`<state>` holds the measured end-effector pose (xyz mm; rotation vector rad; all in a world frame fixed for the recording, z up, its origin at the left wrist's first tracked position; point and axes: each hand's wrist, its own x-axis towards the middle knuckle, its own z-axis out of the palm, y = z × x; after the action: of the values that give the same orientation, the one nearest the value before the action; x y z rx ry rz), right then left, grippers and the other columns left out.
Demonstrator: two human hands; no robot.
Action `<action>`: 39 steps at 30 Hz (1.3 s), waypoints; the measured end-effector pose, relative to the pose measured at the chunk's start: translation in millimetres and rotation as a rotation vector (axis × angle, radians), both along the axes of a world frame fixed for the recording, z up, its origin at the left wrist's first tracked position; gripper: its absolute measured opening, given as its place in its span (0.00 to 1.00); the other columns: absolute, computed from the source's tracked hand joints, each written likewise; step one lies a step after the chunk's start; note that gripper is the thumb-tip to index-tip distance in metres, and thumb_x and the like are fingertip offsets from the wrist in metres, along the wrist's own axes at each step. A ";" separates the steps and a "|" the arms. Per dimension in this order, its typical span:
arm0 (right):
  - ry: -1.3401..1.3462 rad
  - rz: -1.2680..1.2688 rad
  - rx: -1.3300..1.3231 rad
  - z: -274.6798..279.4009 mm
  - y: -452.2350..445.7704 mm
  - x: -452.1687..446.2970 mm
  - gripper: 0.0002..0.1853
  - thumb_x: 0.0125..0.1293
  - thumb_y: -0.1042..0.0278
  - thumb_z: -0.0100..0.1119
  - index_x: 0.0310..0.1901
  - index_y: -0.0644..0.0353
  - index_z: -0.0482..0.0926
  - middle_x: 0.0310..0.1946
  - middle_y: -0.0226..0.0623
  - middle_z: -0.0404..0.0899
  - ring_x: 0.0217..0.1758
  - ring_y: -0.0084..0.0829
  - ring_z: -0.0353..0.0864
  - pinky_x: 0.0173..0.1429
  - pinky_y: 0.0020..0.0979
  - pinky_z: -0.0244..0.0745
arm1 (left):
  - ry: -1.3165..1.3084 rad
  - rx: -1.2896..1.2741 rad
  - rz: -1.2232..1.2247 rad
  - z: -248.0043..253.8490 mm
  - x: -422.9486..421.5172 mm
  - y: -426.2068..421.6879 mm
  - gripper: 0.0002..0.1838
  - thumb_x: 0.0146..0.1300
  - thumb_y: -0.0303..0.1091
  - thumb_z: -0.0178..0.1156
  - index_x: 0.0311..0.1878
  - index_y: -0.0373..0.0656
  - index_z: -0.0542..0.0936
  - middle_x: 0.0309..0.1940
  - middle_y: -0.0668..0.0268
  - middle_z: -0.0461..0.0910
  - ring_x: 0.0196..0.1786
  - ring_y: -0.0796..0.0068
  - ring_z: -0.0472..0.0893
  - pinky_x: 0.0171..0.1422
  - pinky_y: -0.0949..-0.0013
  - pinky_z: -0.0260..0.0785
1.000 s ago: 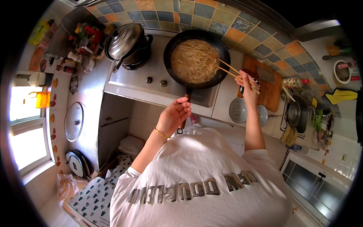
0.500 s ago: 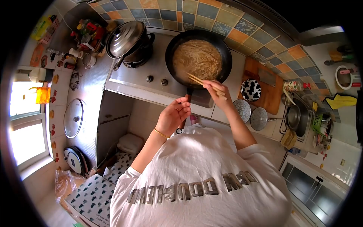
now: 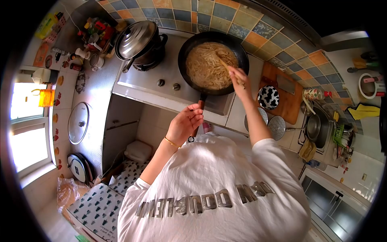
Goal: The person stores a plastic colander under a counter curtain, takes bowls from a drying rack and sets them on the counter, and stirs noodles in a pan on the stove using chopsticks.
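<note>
A black frying pan (image 3: 182,68) on the stove holds noodles (image 3: 207,66) in brown liquid. My right hand (image 3: 240,82) is closed around wooden chopsticks (image 3: 221,62), whose tips reach down into the noodles. Over the pan's wooden handle (image 3: 201,103) lies my left hand (image 3: 185,124), palm turned up. Its fingers are loosely bent and a little apart, covering part of the handle without wrapping it; whether they touch it I cannot tell.
A lidded pot (image 3: 139,40) occupies the left burner. To the right, a cow-patterned bowl (image 3: 268,97) and a cleaver (image 3: 285,84) rest on a cutting board (image 3: 292,107). Two patterned bowls, one being a grey bowl (image 3: 276,127), sit near my right forearm. The sink (image 3: 322,135) is farther right.
My right hand has moved right and slightly up, carrying the chopsticks from the pan's near edge to the noodles' right-middle. The left hand has stayed beside the handle.
</note>
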<state>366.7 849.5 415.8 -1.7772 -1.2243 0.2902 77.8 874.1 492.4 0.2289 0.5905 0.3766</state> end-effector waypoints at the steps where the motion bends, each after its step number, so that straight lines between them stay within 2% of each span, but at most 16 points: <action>1: -0.034 0.034 0.006 -0.8 -0.8 -10.4 0.12 0.68 0.65 0.57 0.50 0.60 0.80 0.39 0.37 0.81 0.36 0.30 0.81 0.39 0.27 0.75 | -0.003 0.000 -0.001 -0.8 0.2 0.1 0.14 0.67 0.28 0.43 0.55 0.41 0.70 0.45 0.64 0.75 0.50 0.70 0.75 0.60 0.67 0.68; 3: -0.062 0.156 0.030 10.5 -11.3 -28.9 0.13 0.68 0.66 0.57 0.51 0.61 0.80 0.41 0.38 0.82 0.37 0.31 0.82 0.40 0.27 0.76 | -0.004 -0.002 -0.004 0.6 0.9 0.3 0.14 0.67 0.28 0.43 0.55 0.41 0.70 0.45 0.64 0.75 0.50 0.70 0.75 0.60 0.67 0.68; 7: 0.094 0.259 -0.023 27.0 -30.0 -43.8 0.12 0.69 0.69 0.55 0.50 0.62 0.80 0.39 0.39 0.82 0.40 0.30 0.83 0.41 0.26 0.76 | 0.022 0.012 -0.028 4.0 3.5 0.8 0.13 0.68 0.29 0.45 0.54 0.42 0.71 0.45 0.66 0.75 0.49 0.74 0.75 0.61 0.70 0.68; 11: 0.323 0.175 0.096 31.4 -39.8 -46.4 0.12 0.70 0.69 0.54 0.49 0.65 0.80 0.39 0.40 0.83 0.40 0.28 0.84 0.42 0.24 0.77 | 0.016 0.014 -0.029 2.7 4.2 0.7 0.13 0.68 0.30 0.45 0.54 0.42 0.71 0.45 0.67 0.75 0.49 0.75 0.75 0.61 0.70 0.68; 13: 0.394 0.221 0.082 25.5 -39.6 -54.2 0.12 0.70 0.68 0.53 0.48 0.67 0.80 0.39 0.39 0.82 0.39 0.27 0.83 0.43 0.24 0.76 | 0.019 0.016 -0.030 1.8 5.1 0.5 0.14 0.68 0.30 0.45 0.55 0.42 0.71 0.45 0.67 0.76 0.49 0.75 0.75 0.61 0.70 0.68; 15: 0.297 0.250 0.045 23.1 -38.7 -59.8 0.11 0.70 0.69 0.53 0.47 0.66 0.80 0.37 0.38 0.81 0.37 0.28 0.82 0.41 0.25 0.75 | 0.012 0.019 -0.033 2.3 5.3 -0.3 0.14 0.68 0.30 0.45 0.55 0.42 0.71 0.45 0.67 0.76 0.49 0.75 0.75 0.61 0.70 0.68; 21: 0.190 0.104 0.032 10.5 -39.2 -38.7 0.11 0.70 0.67 0.54 0.45 0.64 0.80 0.35 0.38 0.81 0.35 0.30 0.81 0.39 0.26 0.74 | 0.001 0.025 -0.022 3.2 3.1 1.0 0.14 0.68 0.29 0.45 0.55 0.41 0.71 0.45 0.67 0.76 0.50 0.75 0.75 0.61 0.70 0.67; 25: 0.195 -0.001 0.034 5.0 -42.3 -7.9 0.11 0.70 0.66 0.54 0.46 0.64 0.80 0.34 0.38 0.80 0.39 0.28 0.83 0.40 0.26 0.75 | 0.003 0.020 -0.020 2.4 2.6 0.3 0.14 0.67 0.29 0.45 0.54 0.41 0.71 0.45 0.66 0.76 0.50 0.74 0.75 0.62 0.70 0.67; 31: 0.007 -0.065 0.083 13.7 -37.5 26.2 0.10 0.71 0.69 0.53 0.46 0.66 0.79 0.34 0.38 0.78 0.39 0.29 0.83 0.41 0.25 0.74 | 0.006 0.023 -0.022 0.1 2.8 -0.1 0.13 0.67 0.29 0.45 0.54 0.42 0.71 0.45 0.66 0.75 0.50 0.74 0.75 0.62 0.70 0.67; 35: 0.080 -0.092 0.157 24.8 -30.0 19.4 0.10 0.70 0.69 0.53 0.46 0.65 0.79 0.35 0.37 0.79 0.37 0.28 0.81 0.41 0.24 0.73 | 0.011 0.025 -0.018 2.9 3.5 -0.4 0.14 0.67 0.29 0.45 0.54 0.42 0.70 0.45 0.66 0.75 0.50 0.74 0.75 0.62 0.69 0.67; 39: 0.028 -0.096 0.070 11.0 -25.9 14.7 0.09 0.70 0.69 0.54 0.47 0.63 0.80 0.36 0.37 0.79 0.36 0.29 0.80 0.40 0.25 0.73 | 0.014 0.024 -0.014 3.4 3.6 -0.9 0.14 0.67 0.29 0.44 0.54 0.41 0.70 0.46 0.66 0.75 0.50 0.74 0.75 0.62 0.69 0.66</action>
<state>381.4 823.6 426.8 -1.7598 -1.1128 0.2143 81.3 873.1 495.8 0.2587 0.5986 0.3691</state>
